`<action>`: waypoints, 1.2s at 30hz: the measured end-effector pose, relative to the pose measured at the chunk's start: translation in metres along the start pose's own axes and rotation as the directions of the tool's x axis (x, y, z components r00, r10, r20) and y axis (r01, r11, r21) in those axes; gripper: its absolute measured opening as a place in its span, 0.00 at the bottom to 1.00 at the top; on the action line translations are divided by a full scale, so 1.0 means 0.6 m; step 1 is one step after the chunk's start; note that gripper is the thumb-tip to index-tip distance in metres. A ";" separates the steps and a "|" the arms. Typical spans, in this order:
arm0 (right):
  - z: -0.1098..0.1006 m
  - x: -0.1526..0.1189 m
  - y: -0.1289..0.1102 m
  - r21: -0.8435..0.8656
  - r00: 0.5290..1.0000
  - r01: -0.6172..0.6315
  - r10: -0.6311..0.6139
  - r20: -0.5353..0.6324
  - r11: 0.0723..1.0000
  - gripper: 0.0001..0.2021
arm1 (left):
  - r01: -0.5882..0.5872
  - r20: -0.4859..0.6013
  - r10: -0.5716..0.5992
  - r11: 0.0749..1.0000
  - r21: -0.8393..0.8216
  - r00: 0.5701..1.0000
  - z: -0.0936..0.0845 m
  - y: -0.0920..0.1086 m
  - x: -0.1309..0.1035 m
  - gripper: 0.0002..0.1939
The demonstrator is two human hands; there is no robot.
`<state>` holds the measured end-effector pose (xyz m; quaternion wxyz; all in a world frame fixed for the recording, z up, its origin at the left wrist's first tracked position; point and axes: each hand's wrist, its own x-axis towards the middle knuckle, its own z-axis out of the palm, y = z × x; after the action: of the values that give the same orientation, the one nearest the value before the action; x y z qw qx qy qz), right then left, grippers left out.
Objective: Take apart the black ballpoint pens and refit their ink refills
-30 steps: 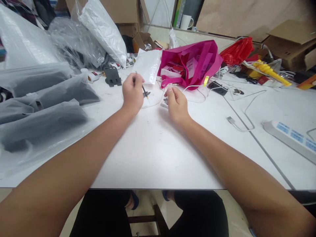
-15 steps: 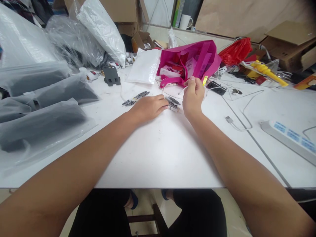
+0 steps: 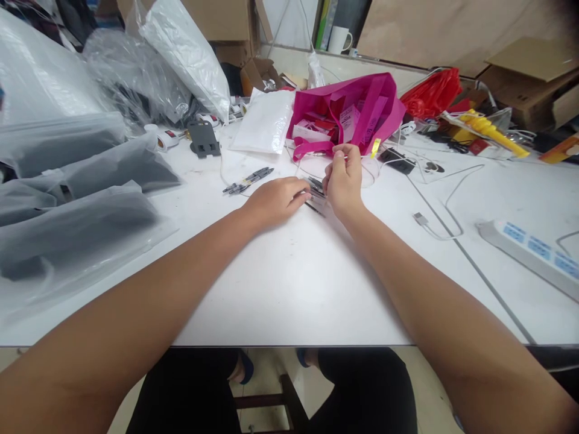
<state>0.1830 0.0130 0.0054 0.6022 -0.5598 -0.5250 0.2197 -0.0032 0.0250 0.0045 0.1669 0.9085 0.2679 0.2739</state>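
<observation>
Resting low over the white table (image 3: pixel 289 283), my left hand (image 3: pixel 279 200) has its fingers curled around the near end of some pen parts (image 3: pixel 315 185); what exactly it grips is hard to make out. Just right of it, my right hand (image 3: pixel 344 179) is raised a little, thumb and fingers pinched together on something too small to name. A thin dark rod (image 3: pixel 315 209) lies on the table between the hands. Several pens (image 3: pixel 248 181) lie together to the left of my left hand.
Behind the hands stands a pink bag (image 3: pixel 348 111) with boxes inside, beside a white padded envelope (image 3: pixel 266 122). Grey plastic packages (image 3: pixel 76 223) lie at the left. On the right are a white cable (image 3: pixel 446 208) and a power strip (image 3: pixel 534 244). A black stand (image 3: pixel 204 140) is back left.
My right hand has moved left and slightly down, closer to my left hand. The thin dark rod now shows between them. My left hand has shifted very slightly.
</observation>
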 end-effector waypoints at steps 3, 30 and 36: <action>0.012 -0.006 -0.006 0.111 0.986 -0.068 0.084 -0.143 0.991 0.16 | 0.056 0.003 -0.056 0.998 -0.011 0.998 -0.003 -0.003 -0.002 0.15; 0.025 -0.006 -0.041 0.764 0.838 -0.457 0.508 0.198 0.456 0.11 | 0.151 -0.275 -0.291 0.887 -0.435 0.916 0.009 0.004 0.000 0.10; 0.040 -0.033 -0.062 0.670 0.809 -0.572 0.459 0.367 0.473 0.12 | 0.074 -0.358 -0.300 0.847 -0.527 0.884 0.011 0.002 0.005 0.13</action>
<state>0.1430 -0.0035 0.0269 0.6460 -0.3719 -0.2304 0.6255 0.0035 0.0249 0.0010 0.3594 0.7204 0.3073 0.5074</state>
